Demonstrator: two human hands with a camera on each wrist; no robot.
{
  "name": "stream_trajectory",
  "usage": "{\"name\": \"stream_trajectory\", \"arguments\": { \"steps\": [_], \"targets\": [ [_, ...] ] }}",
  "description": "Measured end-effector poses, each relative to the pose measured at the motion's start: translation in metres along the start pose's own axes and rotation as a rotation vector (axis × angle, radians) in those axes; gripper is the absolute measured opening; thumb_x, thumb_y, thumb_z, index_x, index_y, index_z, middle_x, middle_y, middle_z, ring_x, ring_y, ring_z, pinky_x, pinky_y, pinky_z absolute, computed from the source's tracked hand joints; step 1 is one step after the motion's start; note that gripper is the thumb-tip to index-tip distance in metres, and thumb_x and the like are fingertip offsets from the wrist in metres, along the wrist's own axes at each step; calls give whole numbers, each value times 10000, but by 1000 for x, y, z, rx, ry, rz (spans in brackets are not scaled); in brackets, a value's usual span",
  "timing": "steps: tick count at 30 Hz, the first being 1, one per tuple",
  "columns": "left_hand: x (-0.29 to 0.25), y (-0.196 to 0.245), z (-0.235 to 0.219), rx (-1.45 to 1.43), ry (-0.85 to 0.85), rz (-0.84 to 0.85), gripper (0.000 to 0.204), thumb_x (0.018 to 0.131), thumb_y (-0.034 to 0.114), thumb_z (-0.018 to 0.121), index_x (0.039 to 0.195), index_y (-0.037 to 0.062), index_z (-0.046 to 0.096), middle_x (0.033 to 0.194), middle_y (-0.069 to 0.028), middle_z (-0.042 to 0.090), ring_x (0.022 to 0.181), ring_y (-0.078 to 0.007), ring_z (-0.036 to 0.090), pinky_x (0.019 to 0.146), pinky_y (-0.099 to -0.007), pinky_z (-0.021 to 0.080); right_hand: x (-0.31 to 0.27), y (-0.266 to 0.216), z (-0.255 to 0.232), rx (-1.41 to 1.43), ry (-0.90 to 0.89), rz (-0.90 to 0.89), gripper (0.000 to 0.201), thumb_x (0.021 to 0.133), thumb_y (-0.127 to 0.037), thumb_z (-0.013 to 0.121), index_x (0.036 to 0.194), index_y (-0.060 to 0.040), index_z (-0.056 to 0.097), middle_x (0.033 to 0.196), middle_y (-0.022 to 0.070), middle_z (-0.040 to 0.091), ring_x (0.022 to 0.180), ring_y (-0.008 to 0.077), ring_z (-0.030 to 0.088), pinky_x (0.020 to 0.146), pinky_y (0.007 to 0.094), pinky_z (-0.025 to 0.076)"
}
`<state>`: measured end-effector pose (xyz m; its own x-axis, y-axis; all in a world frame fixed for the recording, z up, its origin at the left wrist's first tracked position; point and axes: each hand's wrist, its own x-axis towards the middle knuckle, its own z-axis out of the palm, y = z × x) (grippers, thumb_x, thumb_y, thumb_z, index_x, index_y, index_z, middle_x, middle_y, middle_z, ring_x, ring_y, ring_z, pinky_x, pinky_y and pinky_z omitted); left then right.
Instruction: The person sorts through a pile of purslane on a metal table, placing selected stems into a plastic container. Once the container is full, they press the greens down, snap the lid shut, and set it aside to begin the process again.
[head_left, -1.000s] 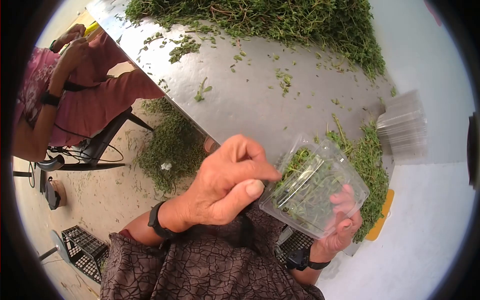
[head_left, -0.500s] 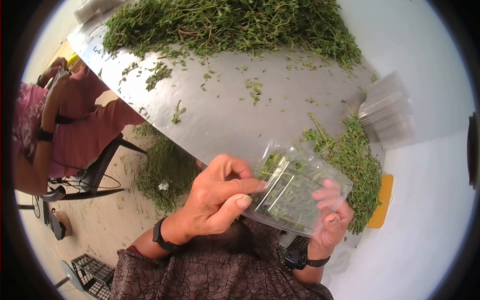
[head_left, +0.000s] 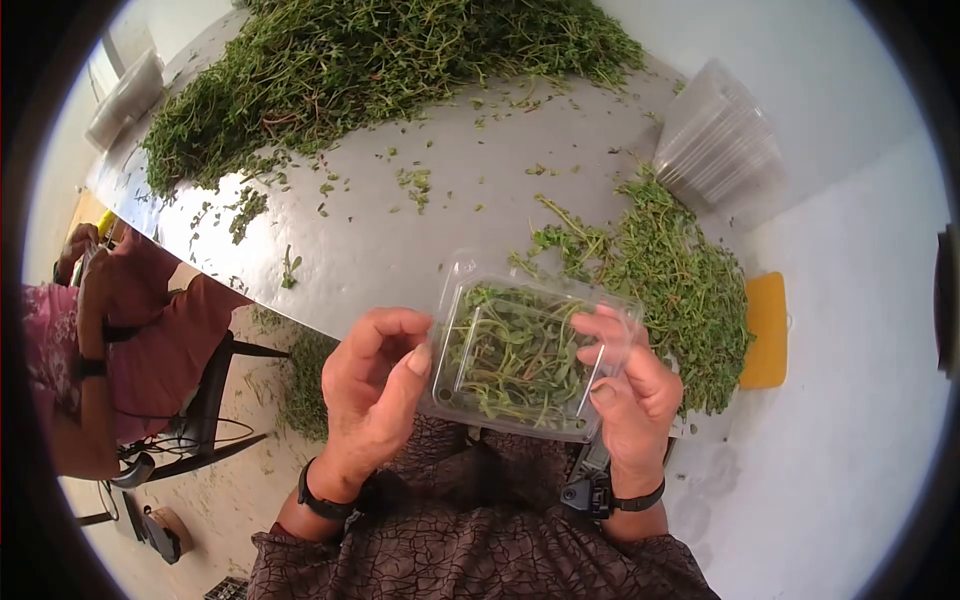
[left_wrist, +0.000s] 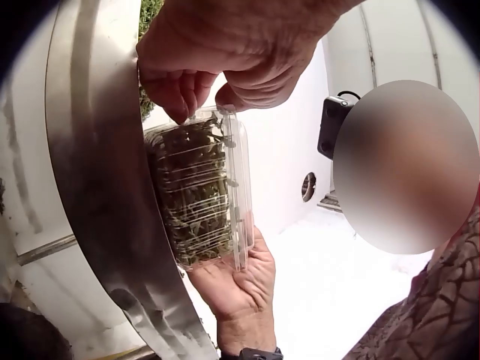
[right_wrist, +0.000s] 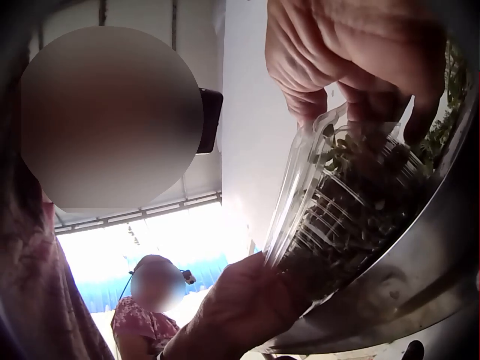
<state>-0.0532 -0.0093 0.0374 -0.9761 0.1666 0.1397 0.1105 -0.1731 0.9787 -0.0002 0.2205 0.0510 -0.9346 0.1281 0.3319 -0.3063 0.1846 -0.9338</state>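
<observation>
A clear plastic clamshell box filled with leafy green sprigs is held up between both hands, in front of the body. Its lid lies over the sprigs. At its left end, my left hand pinches the rim between thumb and fingers. My right hand grips the opposite end, with the thumb at the near corner and fingers curled along the side. In the left wrist view the ribbed wall of the clamshell box shows stems pressed against it. The right wrist view shows the lid rim close to the box rim.
On the metal table lie a large heap of greens, a smaller heap and scattered leaves. Stacked empty clear boxes stand at the right by the wall. A yellow object is below them. Another person sits at left.
The clamshell box has turned from tilted to nearly level and moved left in the view. My left hand has gone from poking at its edge to pinching its left end. The head view has shifted.
</observation>
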Motion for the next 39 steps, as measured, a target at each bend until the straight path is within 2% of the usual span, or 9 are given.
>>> {"name": "stream_trajectory", "arguments": {
  "steps": [5,8,14,20,22,25,30,33,39],
  "targets": [
    [3,3,0,39,-5,-25,177,921,-6,558,1095,-22,584,901,18,562,768,-36,499,674,-186,415,-4,0,1,-66,64,11,277,798,-135,759,1018,9,674,1243,174,634,1342,316,412,1100,462,321],
    [5,7,3,21,11,-54,179,918,-12,555,1093,-18,588,890,27,560,765,-28,496,668,-184,411,-6,-2,1,-172,79,-39,300,801,-109,757,1054,18,658,1301,189,594,1302,285,464,1051,431,393],
    [6,7,4,-1,24,-76,198,904,-32,552,1097,-11,592,887,27,560,763,-24,500,664,-176,408,-6,-7,4,-73,166,123,419,822,-105,754,1178,39,587,1380,208,515,1118,212,600,911,322,496],
    [12,7,3,-3,15,-110,225,904,-25,539,1124,-9,582,883,27,554,756,-27,497,663,-177,408,-1,-4,3,91,200,216,355,895,-134,695,1169,56,572,1144,119,638,939,129,618,793,260,501],
    [15,8,2,-8,2,-128,233,910,-17,532,1139,-10,579,882,28,552,757,-28,496,668,-179,409,4,-5,-1,1,227,272,308,927,-169,664,1128,54,595,924,61,667,770,84,599,683,231,484],
    [22,10,3,1,-17,-177,252,939,38,541,1179,-31,573,911,9,583,775,-43,514,706,-194,425,11,-8,-8,2,163,391,273,941,-215,651,1044,36,628,787,22,648,639,59,561,584,207,450],
    [37,16,5,70,-86,-227,272,977,164,544,1125,-60,591,947,-29,639,796,-46,538,691,-191,429,23,-6,-8,12,174,411,263,954,-272,632,910,-13,653,710,-10,610,555,36,507,505,192,394],
    [44,20,8,173,-93,-226,303,971,221,572,1077,-59,620,855,6,633,740,-29,522,644,-184,421,28,-2,-9,120,172,460,293,958,-294,621,822,-35,635,670,-16,591,517,31,483,458,197,359],
    [46,23,10,214,-80,-251,252,966,196,564,1057,-31,624,820,27,619,686,-14,493,587,-170,377,31,-4,-10,185,139,499,251,949,-240,621,805,-35,626,644,-17,576,496,27,461,450,192,344]
  ]
}}
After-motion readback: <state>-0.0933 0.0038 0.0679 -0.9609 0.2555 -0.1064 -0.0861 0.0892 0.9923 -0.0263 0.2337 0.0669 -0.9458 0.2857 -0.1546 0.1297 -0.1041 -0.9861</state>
